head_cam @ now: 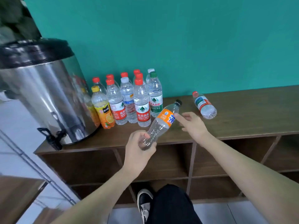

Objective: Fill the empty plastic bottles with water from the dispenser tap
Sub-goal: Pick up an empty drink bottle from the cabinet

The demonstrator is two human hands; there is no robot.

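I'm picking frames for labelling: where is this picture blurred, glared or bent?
Head view: the steel dispenser at left is smeared by motion blur and carries bright streaks of glare; the right hand is slightly blurred; the shelf top bows from wide-angle distortion; the standing bottles and the orange-label bottle in the left hand's grip are sharp enough.

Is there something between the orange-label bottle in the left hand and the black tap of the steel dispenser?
Nothing visible blocks that path. The orange-label bottle, gripped by the left hand, is in the air above the shelf top. The tap overhangs the shelf's left end, and the standing bottles are farther back.
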